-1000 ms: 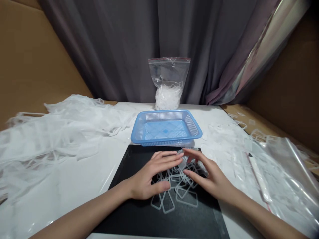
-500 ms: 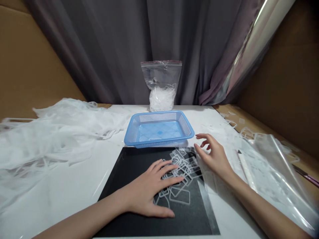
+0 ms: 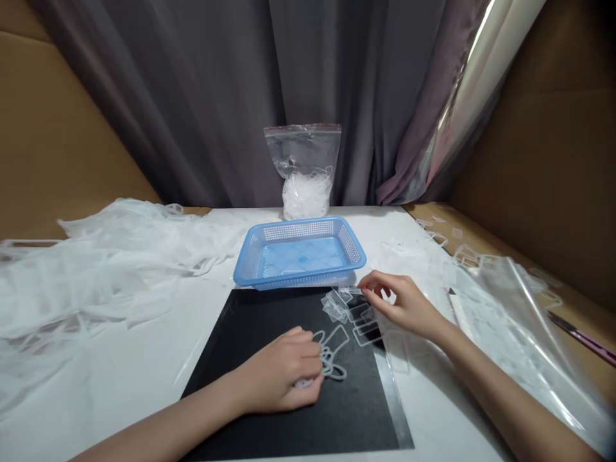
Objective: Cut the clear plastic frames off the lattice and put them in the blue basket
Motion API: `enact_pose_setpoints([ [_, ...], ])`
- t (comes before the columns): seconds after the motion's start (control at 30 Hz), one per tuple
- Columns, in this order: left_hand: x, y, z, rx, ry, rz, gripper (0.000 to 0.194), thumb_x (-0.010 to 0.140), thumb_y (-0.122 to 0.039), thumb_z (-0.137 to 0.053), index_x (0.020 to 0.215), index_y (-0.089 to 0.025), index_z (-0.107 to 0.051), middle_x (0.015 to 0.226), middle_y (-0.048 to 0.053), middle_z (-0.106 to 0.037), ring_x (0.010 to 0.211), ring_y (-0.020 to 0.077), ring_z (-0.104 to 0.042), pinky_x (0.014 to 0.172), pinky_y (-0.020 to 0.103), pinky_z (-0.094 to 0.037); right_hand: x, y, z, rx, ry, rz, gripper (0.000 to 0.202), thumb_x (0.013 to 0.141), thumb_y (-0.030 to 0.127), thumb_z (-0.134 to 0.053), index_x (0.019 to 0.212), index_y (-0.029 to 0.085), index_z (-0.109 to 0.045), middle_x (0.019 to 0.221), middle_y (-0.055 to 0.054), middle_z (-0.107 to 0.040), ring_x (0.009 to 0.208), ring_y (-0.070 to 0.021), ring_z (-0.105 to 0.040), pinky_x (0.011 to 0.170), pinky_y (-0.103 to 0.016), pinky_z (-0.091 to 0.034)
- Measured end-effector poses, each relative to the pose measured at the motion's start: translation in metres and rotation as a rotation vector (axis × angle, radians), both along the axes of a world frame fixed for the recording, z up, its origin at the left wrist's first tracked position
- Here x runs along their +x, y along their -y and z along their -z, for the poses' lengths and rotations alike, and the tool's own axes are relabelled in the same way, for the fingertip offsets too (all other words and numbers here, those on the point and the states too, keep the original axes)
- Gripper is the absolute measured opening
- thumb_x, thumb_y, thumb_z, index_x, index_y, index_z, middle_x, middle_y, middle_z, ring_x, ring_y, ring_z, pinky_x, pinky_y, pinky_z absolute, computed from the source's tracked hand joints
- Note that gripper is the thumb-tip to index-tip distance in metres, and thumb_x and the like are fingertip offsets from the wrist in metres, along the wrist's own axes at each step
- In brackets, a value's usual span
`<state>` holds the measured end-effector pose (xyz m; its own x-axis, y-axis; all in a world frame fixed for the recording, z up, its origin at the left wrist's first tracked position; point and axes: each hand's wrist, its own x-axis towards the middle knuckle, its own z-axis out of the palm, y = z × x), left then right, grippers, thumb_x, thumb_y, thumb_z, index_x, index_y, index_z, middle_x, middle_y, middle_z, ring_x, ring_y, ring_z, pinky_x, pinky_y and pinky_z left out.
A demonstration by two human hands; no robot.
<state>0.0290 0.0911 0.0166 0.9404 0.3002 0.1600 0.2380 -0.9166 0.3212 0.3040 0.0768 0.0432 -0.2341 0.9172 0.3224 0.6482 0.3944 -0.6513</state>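
Note:
My left hand (image 3: 283, 369) is closed around a bunch of white rectangular frame-shaped rings (image 3: 332, 362) above the black mat (image 3: 260, 333); several loops stick out past its fingers. My right hand (image 3: 402, 305) is at the mat's far right corner, thumb and forefinger pinched together. Whatever lies between those fingertips is too small to make out. Right by them are thin clear rectangular pieces (image 3: 337, 307), some overlapping. One rounded white frame (image 3: 368, 335) lies below the right hand, across the mat's right part.
A blue plastic basket (image 3: 240, 276) stands behind the mat, with a zip bag (image 3: 305, 192) of white pieces farther back. Whitish translucent sheets (image 3: 110, 256) heap up at the left. At right are clear plastic film (image 3: 524, 333) and a dark, purple-handled tool (image 3: 582, 337).
My left hand has gone from spread over the pile to closed around a bunch of frames. My right hand has moved left to the mat's corner, its fingertips coming together.

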Motion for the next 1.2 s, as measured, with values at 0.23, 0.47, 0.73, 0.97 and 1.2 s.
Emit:
enact_pose_setpoints([
  [0.23, 0.000, 0.001, 0.010, -0.017, 0.047, -0.059, 0.023, 0.077, -0.014, -0.048, 0.061, -0.020, -0.032, 0.051, -0.004, -0.047, 0.048, 0.0113, -0.045, 0.056, 0.027, -0.032, 0.036, 0.001, -0.017, -0.192, 0.109, -0.068, 0.018, 0.094, 0.030, -0.051, 0.092, 0.020, -0.065, 0.058, 0.005, -0.047, 0.054, -0.0113, -0.044, 0.053, -0.024, -0.035],
  [0.47, 0.006, 0.002, 0.004, 0.008, 0.002, -0.333, 0.015, 0.084, -0.026, -0.050, 0.099, -0.023, -0.049, 0.058, -0.006, -0.056, 0.051, 0.0161, -0.057, 0.051, 0.024, -0.033, 0.034, 0.004, -0.009, -0.319, 0.261, -0.123, 0.018, 0.073, 0.025, -0.073, 0.089, 0.018, -0.068, 0.080, -0.001, -0.060, 0.070, -0.0154, -0.054, 0.063, -0.026, -0.039],
  [0.73, 0.009, -0.004, 0.007, 0.076, -0.005, -0.261, 0.015, 0.080, -0.021, -0.049, 0.065, -0.021, -0.050, 0.054, -0.002, -0.058, 0.048, 0.0151, -0.056, 0.052, 0.027, -0.025, 0.030, 0.000, -0.002, -0.361, 0.235, -0.157, 0.015, 0.070, 0.009, -0.064, 0.083, 0.017, -0.067, 0.077, -0.001, -0.063, 0.068, -0.0139, -0.054, 0.062, -0.025, -0.039],
  [0.97, 0.008, -0.008, 0.009, 0.083, 0.097, -0.151, 0.026, 0.076, -0.020, -0.049, 0.052, -0.018, -0.038, 0.045, -0.004, -0.048, 0.041, 0.0091, -0.045, 0.049, 0.026, -0.025, 0.037, -0.002, -0.007, -0.386, 0.098, -0.172, 0.015, 0.071, 0.007, -0.062, 0.081, 0.017, -0.067, 0.073, 0.001, -0.066, 0.064, -0.0123, -0.055, 0.059, -0.023, -0.040],
  [1.2, 0.013, -0.043, -0.050, 0.083, 0.311, -0.388, 0.036, 0.090, -0.032, -0.045, 0.057, -0.019, -0.053, 0.050, -0.004, -0.051, 0.044, 0.0081, -0.046, 0.047, 0.020, -0.033, 0.045, -0.006, -0.011, -0.347, -0.110, -0.187, 0.014, 0.078, 0.017, -0.060, 0.089, 0.017, -0.069, 0.083, -0.002, -0.069, 0.068, -0.0128, -0.055, 0.068, -0.026, -0.045],
])
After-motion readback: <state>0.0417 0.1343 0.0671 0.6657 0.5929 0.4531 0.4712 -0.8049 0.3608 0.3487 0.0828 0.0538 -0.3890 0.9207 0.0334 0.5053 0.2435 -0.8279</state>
